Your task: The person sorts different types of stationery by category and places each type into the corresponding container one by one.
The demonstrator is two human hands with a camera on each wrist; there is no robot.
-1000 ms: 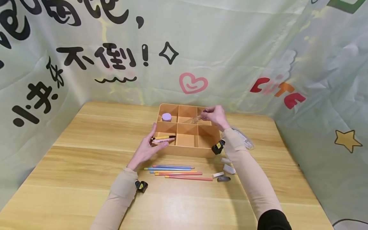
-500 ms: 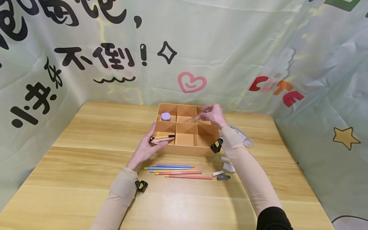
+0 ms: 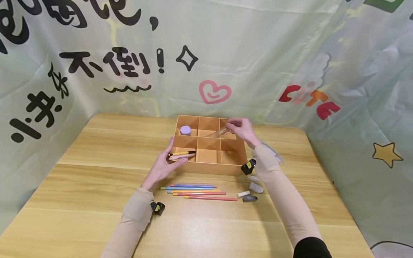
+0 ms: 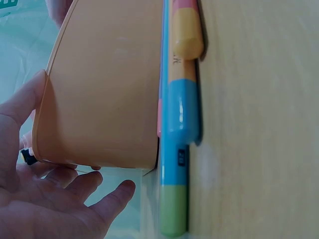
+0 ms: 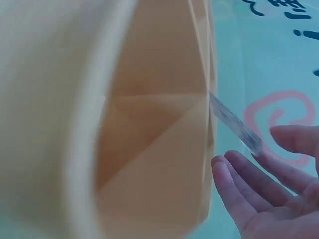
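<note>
Beige sleeves [image 3: 137, 206]: both are slanting over the bench [image 3: 80, 186]; the head view is cutting them off at its lower edge.
Pencils [image 3: 210, 198]: they are lying nearly parallel before the box, perhaps to stay within reach; overlaps are making the count uncertain.
White blocks [image 3: 256, 187]: these are lying loose beside a grey piece [image 3: 250, 198]; the farthest block is partly hiding by the right wrist.
Left hand [image 3: 162, 170]: its fingers are spreading apart, the thumb resting at the near rim and the others beside the end wall, likely for steadying.
Box [image 3: 206, 168]: it is sitting upright behind the pencils, its front-left compartment holding pens [image 3: 182, 157] whose ends the left hand is covering.
Transparent pouch [image 3: 275, 154]: it is lying right of the box, the right sleeve hiding part; its contents are staying unreadable.
Right hand [image 3: 243, 130]: thumb and index finger are standing apart in its wrist view, the index meeting the strip's end, perhaps for guiding it.
Clear strip [image 3: 218, 133]: it is leaning over the divider between the rear middle and right compartments; its markings are blurring.
Purple object [image 3: 185, 130]: it is standing in the rear-left compartment, its base hard to make out.
</note>
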